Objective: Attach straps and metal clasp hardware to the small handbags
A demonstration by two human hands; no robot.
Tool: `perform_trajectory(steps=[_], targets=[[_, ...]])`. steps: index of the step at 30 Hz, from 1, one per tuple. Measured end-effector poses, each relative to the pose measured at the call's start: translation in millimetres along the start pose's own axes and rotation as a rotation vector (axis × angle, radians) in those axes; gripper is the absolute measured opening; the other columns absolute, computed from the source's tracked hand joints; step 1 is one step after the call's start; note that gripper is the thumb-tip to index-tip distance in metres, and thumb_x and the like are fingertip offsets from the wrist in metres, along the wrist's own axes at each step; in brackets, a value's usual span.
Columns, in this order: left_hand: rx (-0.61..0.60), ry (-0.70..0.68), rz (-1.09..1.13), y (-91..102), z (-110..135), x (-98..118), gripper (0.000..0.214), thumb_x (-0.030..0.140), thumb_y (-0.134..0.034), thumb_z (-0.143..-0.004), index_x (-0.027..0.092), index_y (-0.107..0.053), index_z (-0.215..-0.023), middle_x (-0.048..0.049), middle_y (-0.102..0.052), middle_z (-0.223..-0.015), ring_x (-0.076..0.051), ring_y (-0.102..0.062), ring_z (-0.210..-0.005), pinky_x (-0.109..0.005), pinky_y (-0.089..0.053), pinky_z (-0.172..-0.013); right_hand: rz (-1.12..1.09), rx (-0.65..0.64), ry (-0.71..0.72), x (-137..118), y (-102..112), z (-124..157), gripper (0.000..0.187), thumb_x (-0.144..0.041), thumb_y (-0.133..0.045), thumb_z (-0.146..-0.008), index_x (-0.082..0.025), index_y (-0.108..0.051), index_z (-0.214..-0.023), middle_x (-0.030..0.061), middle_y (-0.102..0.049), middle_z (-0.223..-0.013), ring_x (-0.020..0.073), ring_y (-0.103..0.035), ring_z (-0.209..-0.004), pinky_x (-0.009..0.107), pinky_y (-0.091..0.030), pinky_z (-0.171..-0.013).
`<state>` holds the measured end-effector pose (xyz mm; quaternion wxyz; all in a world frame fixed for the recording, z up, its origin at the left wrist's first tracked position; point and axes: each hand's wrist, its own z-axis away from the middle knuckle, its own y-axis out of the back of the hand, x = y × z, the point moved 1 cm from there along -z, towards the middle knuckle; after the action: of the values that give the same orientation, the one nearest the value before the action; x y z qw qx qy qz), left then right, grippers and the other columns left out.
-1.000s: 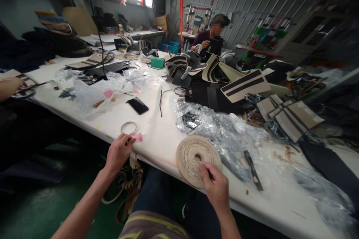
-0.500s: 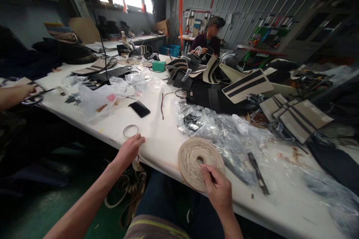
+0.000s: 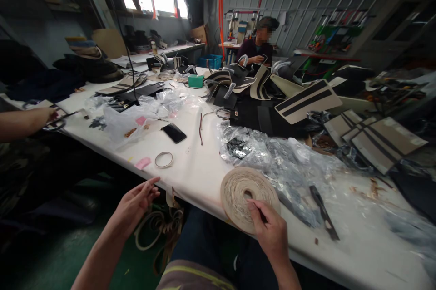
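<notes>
Left hand (image 3: 136,203) is extended at eight o'clock, fingertips parted. Beige roll (image 3: 235,197) is touched by right hand (image 3: 270,224) at five; clamping indiscernible.

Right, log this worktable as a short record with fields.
Left hand: half-open at the table's front edge, nothing visibly held
Right hand: fingertips at the roll's centre hole, exact grip unclear
Beige roll: flat, at the front edge
Thin ring: between pink slip and roll
Phone: dark screen up, beyond the ring
</notes>
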<state>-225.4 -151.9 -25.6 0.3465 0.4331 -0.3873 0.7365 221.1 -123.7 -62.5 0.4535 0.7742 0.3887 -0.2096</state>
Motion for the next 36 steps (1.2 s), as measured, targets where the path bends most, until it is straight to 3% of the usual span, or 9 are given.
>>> perform_trajectory(steps=[3,6,10,13,16,19,23,27,36], targets=[[0.084,0.071,0.154,-2.2,5,0,0.028,0.023,-0.093,-0.086,0.008,-0.087,-0.109,-0.0095,-0.072,-0.091,-0.016,-0.067,-0.082,-0.022,-0.064,-0.075,0.013,-0.008,0.007,3,0,1,0.023,-0.039,-0.068,-0.111,-0.024,-0.086,-0.111,0.0071,-0.087,-0.11,0.0257,-0.084,-0.098,0.033,-0.066,-0.09],[0.198,0.069,0.268,0.3,3,-9,0.009,0.018,-0.083,-0.091,0.009,-0.084,-0.094,-0.0024,-0.058,-0.078,-0.011,-0.054,-0.065,-0.02,-0.053,-0.053,0.014,-0.007,0.022,5,1,3,0.022,-0.039,-0.069,-0.111,-0.025,-0.086,-0.111,0.0067,-0.087,-0.111,0.0256,-0.084,-0.099,0.032,-0.065,-0.091],[0.26,0.022,0.193,12.8,3,-28,0.029,0.028,-0.097,-0.077,0.011,-0.083,-0.095,-0.0002,-0.057,-0.082,-0.01,-0.052,-0.065,-0.019,-0.048,-0.05,0.006,-0.007,0.033,8,1,7,0.021,-0.038,-0.069,-0.111,-0.025,-0.085,-0.112,0.0071,-0.087,-0.111,0.0261,-0.084,-0.099,0.033,-0.066,-0.091],[0.25,-0.058,-0.002,21.1,-5,-28,0.052,0.044,-0.105,-0.066,0.013,-0.084,-0.103,-0.0021,-0.064,-0.085,-0.012,-0.057,-0.071,-0.021,-0.051,-0.057,0.018,-0.007,0.038,7,0,6,0.02,-0.038,-0.069,-0.111,-0.025,-0.085,-0.112,0.007,-0.087,-0.111,0.0264,-0.084,-0.099,0.034,-0.066,-0.092],[0.218,-0.197,-0.303,24.9,-39,1,0.06,0.062,-0.096,-0.073,0.015,-0.083,-0.108,-0.0032,-0.07,-0.083,-0.015,-0.06,-0.07,-0.025,-0.051,-0.062,0.034,-0.004,0.048,5,0,3,0.02,-0.038,-0.069,-0.111,-0.025,-0.085,-0.111,0.0062,-0.087,-0.11,0.026,-0.084,-0.099,0.034,-0.067,-0.091],[0.199,-0.369,-0.723,24.8,-98,49,0.06,0.068,-0.077,-0.083,0.016,-0.081,-0.115,-0.0071,-0.078,-0.094,-0.021,-0.069,-0.079,-0.032,-0.057,-0.073,0.034,-0.002,0.066,3,1,1,0.021,-0.039,-0.069,-0.111,-0.025,-0.085,-0.11,0.0065,-0.087,-0.109,0.0263,-0.085,-0.097,0.034,-0.068,-0.089],[0.166,-0.388,-0.898,17.2,-173,89,0.043,0.055,-0.086,-0.067,0.02,-0.081,-0.091,-0.0093,-0.082,-0.094,-0.031,-0.074,-0.093,-0.038,-0.056,-0.085,0.04,0.02,0.076,4,-1,2,0.022,-0.04,-0.069,-0.111,-0.025,-0.086,-0.109,0.0069,-0.087,-0.108,0.026,-0.085,-0.095,0.033,-0.068,-0.087],[0.144,-0.357,-1.025,4.6,-211,79,0.033,0.05,-0.086,-0.064,0.021,-0.078,-0.079,-0.008,-0.079,-0.082,-0.031,-0.072,-0.086,-0.037,-0.05,-0.08,0.055,0.041,0.07,3,-3,4,0.024,-0.041,-0.069,-0.111,-0.025,-0.086,-0.109,0.0085,-0.087,-0.109,0.0266,-0.085,-0.096,0.033,-0.069,-0.087],[0.152,-0.302,-1.077,7.5,-236,54,0.038,0.052,-0.092,-0.063,0.022,-0.079,-0.082,-0.0098,-0.078,-0.085,-0.03,-0.068,-0.083,-0.036,-0.042,-0.07,0.08,0.019,0.061,2,-3,0,0.026,-0.041,-0.069,-0.111,-0.023,-0.087,-0.108,0.0087,-0.087,-0.107,0.0265,-0.086,-0.095,0.033,-0.07,-0.087]])
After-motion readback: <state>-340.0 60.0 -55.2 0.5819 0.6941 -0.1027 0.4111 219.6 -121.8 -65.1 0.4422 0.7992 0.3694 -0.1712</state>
